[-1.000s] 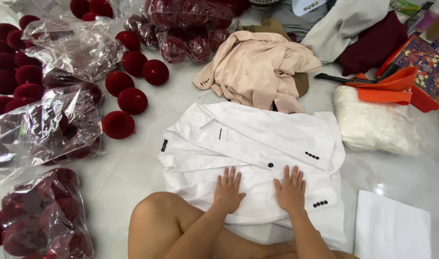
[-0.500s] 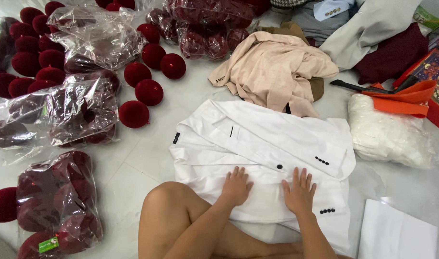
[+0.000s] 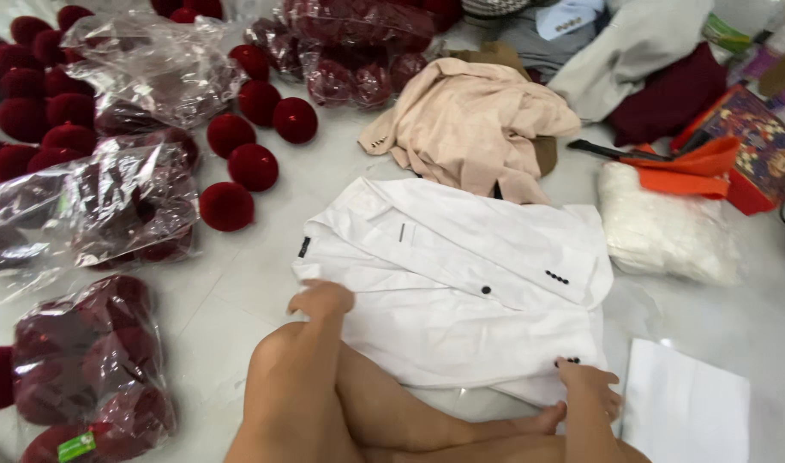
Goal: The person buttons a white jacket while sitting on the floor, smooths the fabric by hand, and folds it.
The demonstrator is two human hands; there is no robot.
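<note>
A folded white jacket (image 3: 461, 274) with black buttons lies on the pale floor in front of me. My left hand (image 3: 322, 300) is curled at the jacket's left edge, fingers bent down onto the fabric. My right hand (image 3: 590, 386) rests at the jacket's lower right corner, by the row of black sleeve buttons, fingers on the cloth. My bare knee (image 3: 298, 377) rises between the hands and hides the jacket's near edge.
Dark red velvet balls (image 3: 227, 206), loose and in clear plastic bags (image 3: 110, 206), cover the left. A beige jacket (image 3: 470, 124) lies behind the white one. A bag of white stuffing (image 3: 667, 227), orange cloth (image 3: 688, 167) and a white sheet (image 3: 688, 411) sit on the right.
Both hands left the middle of the jacket front and moved apart: the left to the left edge, the right to the lower right corner. The camera shifted slightly.
</note>
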